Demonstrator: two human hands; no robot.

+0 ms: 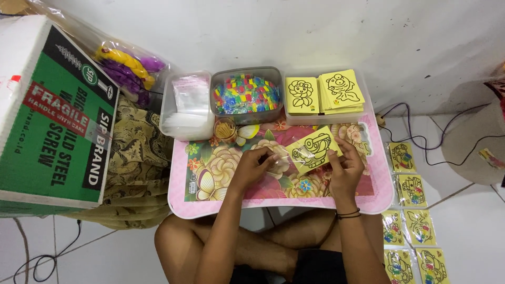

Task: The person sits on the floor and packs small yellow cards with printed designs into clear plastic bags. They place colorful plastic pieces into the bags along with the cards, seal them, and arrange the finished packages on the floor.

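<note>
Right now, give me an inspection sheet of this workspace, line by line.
Surface: small pink table with floral top, over crossed legs.
Job's things: yellow card with a black line drawing, going into a clear sleeve.
Clutter: tub of clear bags, tub of coloured pieces, card stacks, small cup of sticks, bagged cards on the floor.
Grippers: left hand pinches the sleeve; right hand holds the card.
Cables: black cable at right, another at lower left.
Surroundings: white wall, tiled floor, green box, patterned cloth.

home floor workspace: tiled floor (pixel 463 215), low floral lap table (pixel 210 202), cardboard box (pixel 47 115).
</note>
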